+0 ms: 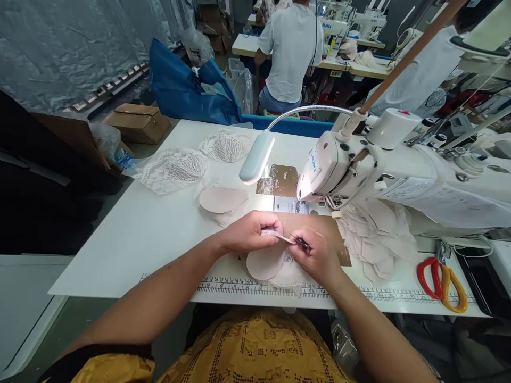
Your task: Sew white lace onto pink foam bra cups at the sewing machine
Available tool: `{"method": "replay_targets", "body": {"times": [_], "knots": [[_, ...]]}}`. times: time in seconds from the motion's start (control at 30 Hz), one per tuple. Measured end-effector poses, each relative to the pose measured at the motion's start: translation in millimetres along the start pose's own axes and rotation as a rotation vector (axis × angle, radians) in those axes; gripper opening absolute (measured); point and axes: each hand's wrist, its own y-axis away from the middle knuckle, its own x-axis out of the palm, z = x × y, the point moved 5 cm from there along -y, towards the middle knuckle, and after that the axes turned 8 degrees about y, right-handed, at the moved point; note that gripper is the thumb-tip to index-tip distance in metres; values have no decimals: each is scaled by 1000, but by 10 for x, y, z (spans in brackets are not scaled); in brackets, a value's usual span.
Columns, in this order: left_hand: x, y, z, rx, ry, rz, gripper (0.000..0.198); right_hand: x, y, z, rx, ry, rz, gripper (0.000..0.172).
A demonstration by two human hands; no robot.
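My left hand (261, 231) is closed, pinching the edge of a pale pink bra cup with lace trim (266, 263) just in front of the sewing machine. The cup hangs below my fingers, over the table's front ruler. My right hand (317, 254) is closed round a small dark metal tool that looks like thread snips (302, 243). Its tip points left and meets the raised cup edge between my hands. Most of the tool is hidden by my fingers. Left of the machine's needle area, another pale pink cup (223, 200) lies on the table.
The white sewing machine (331, 165) stands at the right, with a lamp (257, 157) reaching over the table. White lace cups (173, 170) lie back left. Beside the machine are a pile of pale fabric pieces (375, 239) and red-and-orange-handled scissors (441, 279). A person (293, 53) sits beyond.
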Motion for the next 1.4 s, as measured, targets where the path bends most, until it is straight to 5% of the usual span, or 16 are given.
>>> {"method": "replay_targets", "body": {"times": [0.37, 0.9, 1.03, 1.13, 1.23, 1.4], "knots": [[18, 19, -107, 215, -106, 85, 18, -44, 239, 52, -313, 189, -237, 15], [4, 25, -98, 162, -105, 114, 19, -68, 230, 86, -361, 245, -259, 18], [-58, 34, -35, 63, -45, 96, 16, -63, 175, 2, -217, 135, -186, 13], [-155, 35, 88, -66, 15, 11, 2, -54, 118, -144, 69, -15, -92, 8], [-207, 32, 210, -140, 90, -46, 30, -33, 102, -247, 302, -98, -9, 10], [-140, 10, 253, -211, 72, -112, 54, 8, 98, -266, 393, -274, 53, 25]]}}
